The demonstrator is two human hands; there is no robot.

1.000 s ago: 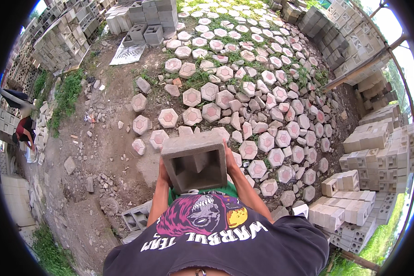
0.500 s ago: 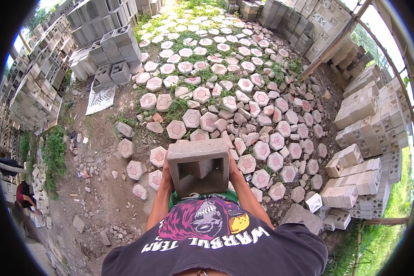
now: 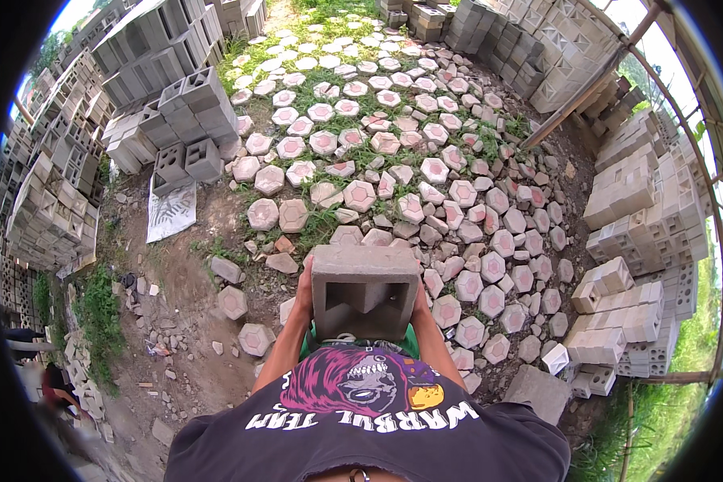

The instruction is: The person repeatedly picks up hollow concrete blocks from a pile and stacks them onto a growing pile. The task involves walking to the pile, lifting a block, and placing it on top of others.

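A grey hollow concrete block (image 3: 365, 261) is in front of my body at waist height, with its open, two-chambered side facing me. My left hand (image 3: 305, 285) grips its left side, and my right hand (image 3: 420, 301) is pressed to its right side. Most of the fingers are hidden behind the block, but both hands bear its weight. Both forearms reach forward from beside my dark printed shirt.
Hexagonal pavers (image 3: 359, 195) and broken rubble cover the ground ahead. A tall stack of grey blocks (image 3: 189, 108) stands far left, beside a white sheet (image 3: 171, 213). Pale blocks (image 3: 618, 301) line the right, near a wooden pole (image 3: 574, 100). Another person (image 3: 56, 390) is far left.
The block, still between both hands, sits slightly further right in view. The surroundings have shifted as my view moved, with the left block stack now nearer the left rim.
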